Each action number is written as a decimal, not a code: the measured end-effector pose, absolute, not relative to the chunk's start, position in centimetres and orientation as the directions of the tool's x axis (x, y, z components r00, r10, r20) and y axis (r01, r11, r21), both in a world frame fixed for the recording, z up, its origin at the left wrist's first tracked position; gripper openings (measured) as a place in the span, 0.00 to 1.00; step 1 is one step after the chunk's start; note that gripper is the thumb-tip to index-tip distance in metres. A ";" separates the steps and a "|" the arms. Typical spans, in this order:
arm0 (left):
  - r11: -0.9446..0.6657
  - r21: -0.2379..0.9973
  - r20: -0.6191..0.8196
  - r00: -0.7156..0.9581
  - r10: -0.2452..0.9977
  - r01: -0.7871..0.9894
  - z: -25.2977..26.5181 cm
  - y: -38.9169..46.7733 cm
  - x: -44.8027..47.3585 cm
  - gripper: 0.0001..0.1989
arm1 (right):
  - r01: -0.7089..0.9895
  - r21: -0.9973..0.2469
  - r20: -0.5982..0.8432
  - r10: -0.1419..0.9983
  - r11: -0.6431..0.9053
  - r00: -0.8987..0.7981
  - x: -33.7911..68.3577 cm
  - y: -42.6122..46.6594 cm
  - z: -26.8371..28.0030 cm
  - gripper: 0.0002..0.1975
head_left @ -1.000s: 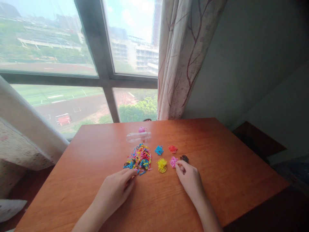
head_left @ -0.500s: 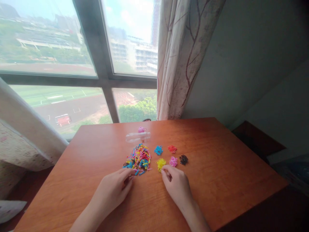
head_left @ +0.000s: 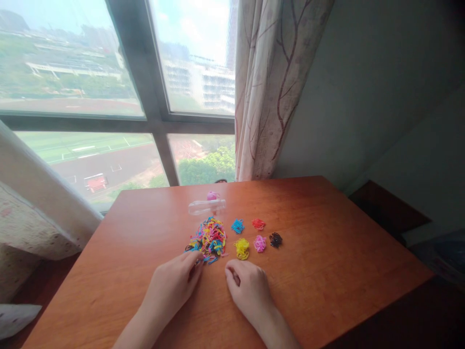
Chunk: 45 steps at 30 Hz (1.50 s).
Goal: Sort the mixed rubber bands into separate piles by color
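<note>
Beside the multicoloured pile (head_left: 210,236) is the left hand (head_left: 175,280).

On a wooden surface (head_left: 327,276), a mixed pile (head_left: 210,237) of coloured bands; the left hand (head_left: 176,278) at the pile's near edge, the right hand (head_left: 250,283) curled near its front right; right of the pile, a blue clump (head_left: 238,226), red clump (head_left: 258,224), yellow clump (head_left: 241,248), pink clump (head_left: 260,244) and black clump (head_left: 275,240); behind it, a clear container (head_left: 199,208)
</note>
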State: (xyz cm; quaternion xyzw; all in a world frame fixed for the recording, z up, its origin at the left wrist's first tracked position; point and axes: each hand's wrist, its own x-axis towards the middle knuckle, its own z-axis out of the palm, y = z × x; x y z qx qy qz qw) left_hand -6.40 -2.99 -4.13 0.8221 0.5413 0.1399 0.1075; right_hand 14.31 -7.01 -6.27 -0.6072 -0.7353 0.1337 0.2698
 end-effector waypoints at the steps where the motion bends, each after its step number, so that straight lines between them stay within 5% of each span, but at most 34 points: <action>1: -0.389 0.352 0.126 0.369 0.921 0.851 -3.9 -3.0 -6.5 0.11 | 0.819 -0.526 0.234 0.965 0.228 -0.118 14.3 -7.0 -6.3 0.08; 11: -0.332 0.646 0.140 0.322 0.936 0.687 -2.6 -2.6 -6.1 0.11 | 0.821 -0.518 0.246 0.961 0.241 -0.127 14.2 -6.8 -6.6 0.08; 23: -0.485 0.388 0.100 0.488 0.867 0.783 0.1 3.7 0.8 0.08 | 0.808 -0.540 0.230 0.965 0.235 -0.126 14.2 -6.8 -6.2 0.07; 45: -0.455 0.371 0.140 0.435 0.889 0.809 0.5 5.1 -1.0 0.10 | 0.800 -0.551 0.225 0.965 0.237 -0.131 14.1 -6.8 -6.3 0.08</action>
